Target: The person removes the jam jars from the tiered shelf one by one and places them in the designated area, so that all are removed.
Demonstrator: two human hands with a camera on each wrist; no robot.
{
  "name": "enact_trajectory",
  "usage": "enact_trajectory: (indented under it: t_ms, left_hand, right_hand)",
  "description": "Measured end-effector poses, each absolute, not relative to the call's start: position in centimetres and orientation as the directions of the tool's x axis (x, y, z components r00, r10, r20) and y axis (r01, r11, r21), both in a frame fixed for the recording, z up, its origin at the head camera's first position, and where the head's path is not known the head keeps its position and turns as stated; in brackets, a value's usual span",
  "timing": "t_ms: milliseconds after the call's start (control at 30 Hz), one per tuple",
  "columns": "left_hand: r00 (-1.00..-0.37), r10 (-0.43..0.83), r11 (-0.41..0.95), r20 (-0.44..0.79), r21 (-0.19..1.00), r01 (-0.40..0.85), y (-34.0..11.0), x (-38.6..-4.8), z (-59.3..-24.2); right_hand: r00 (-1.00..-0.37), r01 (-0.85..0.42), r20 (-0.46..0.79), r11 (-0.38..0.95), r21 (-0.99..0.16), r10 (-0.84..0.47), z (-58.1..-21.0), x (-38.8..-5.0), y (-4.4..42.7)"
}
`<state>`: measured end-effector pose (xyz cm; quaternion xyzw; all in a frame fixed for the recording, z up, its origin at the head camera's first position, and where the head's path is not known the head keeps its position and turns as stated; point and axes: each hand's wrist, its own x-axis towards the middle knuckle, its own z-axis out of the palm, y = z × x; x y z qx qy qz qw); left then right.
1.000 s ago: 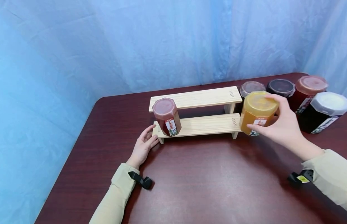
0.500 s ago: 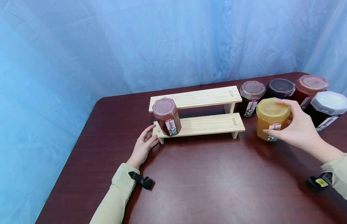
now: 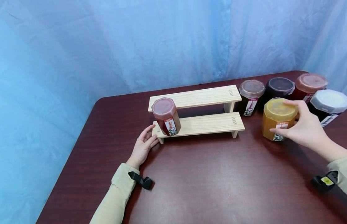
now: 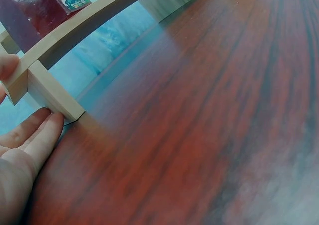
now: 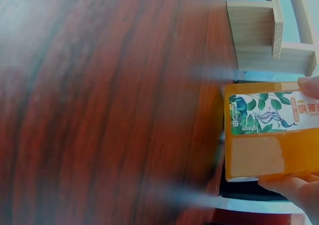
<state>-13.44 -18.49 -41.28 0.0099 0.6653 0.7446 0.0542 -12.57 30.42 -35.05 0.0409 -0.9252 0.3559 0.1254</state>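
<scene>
My right hand (image 3: 307, 126) holds a jar of amber contents with a yellow lid (image 3: 279, 119), thumb in front and fingers round the far side. The jar is upright, low over the table; I cannot tell if its base touches. In the right wrist view the amber jar (image 5: 266, 150) shows its leafy label. My left hand (image 3: 142, 147) rests against the left end of a two-tier wooden rack (image 3: 207, 124). Its fingers (image 4: 47, 135) touch the rack's leg in the left wrist view. A red jar with a pinkish lid (image 3: 166, 117) stands on the lower tier's left end.
Right of the rack stand a dark jar with a brownish lid (image 3: 250, 96), a black-lidded jar (image 3: 280, 86), a red jar (image 3: 310, 84) and a white-lidded dark jar (image 3: 328, 104). A blue curtain (image 3: 173, 43) hangs behind the dark red table (image 3: 207, 183).
My right hand has carried the amber jar right and slightly down, away from the rack's right end, uncovering the brownish-lidded jar. The left hand has stayed at the rack.
</scene>
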Motion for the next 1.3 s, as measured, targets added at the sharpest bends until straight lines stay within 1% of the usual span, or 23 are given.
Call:
enact_trajectory:
  t_ms: [167,333,533,833,1033,1300]
  left_hand:
    - [-0.994,0.095,-0.113,-0.059,0.991,-0.070,-18.5,-13.5,-41.2]
    - [-0.993,0.097,-0.129,-0.062,0.989,-0.074,-18.5,-13.5,-41.2]
    - [-0.993,0.107,-0.131,-0.041,0.990,-0.055,-18.8,-13.6,-41.4]
    - [-0.992,0.112,-0.128,-0.050,0.990,-0.064,-18.7,-13.5,-41.4]
    - [-0.993,0.105,-0.129,-0.057,0.989,-0.070,-18.7,-13.4,-41.3]
    - [-0.991,0.117,-0.133,-0.058,0.988,-0.073,-18.7,-13.4,-41.3]
  right_hand:
    - [-0.968,-0.134,0.250,0.768,-0.626,0.034,-35.0,-12.7,31.1]
    - [-0.970,-0.131,0.244,0.800,-0.585,0.020,-35.1,-12.6,31.7]
    - [-0.961,-0.163,0.275,0.848,-0.505,-0.021,-34.6,-12.6,31.9]
    - [-0.960,-0.152,0.275,0.905,-0.398,-0.041,-34.2,-12.9,32.0]
    - [-0.958,-0.149,0.285,0.916,-0.372,-0.040,-34.1,-13.1,32.0]
    - [-0.966,-0.107,0.259,0.931,-0.349,-0.014,-34.1,-13.1,32.2]
